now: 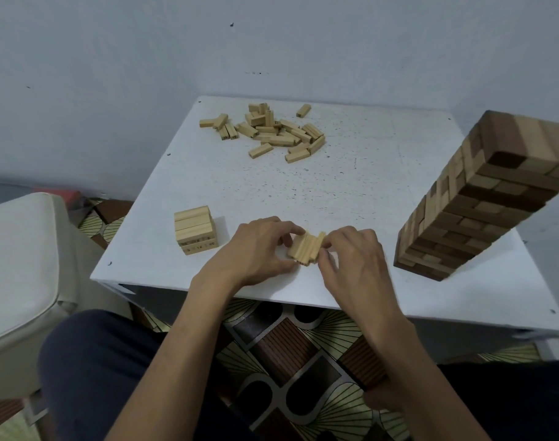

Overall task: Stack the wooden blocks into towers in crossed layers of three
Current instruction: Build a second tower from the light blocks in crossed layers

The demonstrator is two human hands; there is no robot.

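Note:
A small bundle of pale wooden blocks [305, 248] lies side by side near the front of the white table [351, 186]. My left hand [256, 249] pinches its left side with thumb and curled fingers. From the right, my right hand [351, 259] pinches its right end. A short stack of pale blocks in crossed layers [194, 229] stands to the left of my hands. Several loose pale blocks [272, 132] lie in a heap at the back of the table.
A tall tower of mixed dark and light blocks [482, 198] stands at the table's right side, close to my right hand. A white cushioned seat [20, 265] is to the left of the table. Patterned floor [287, 361] shows below the table's front edge.

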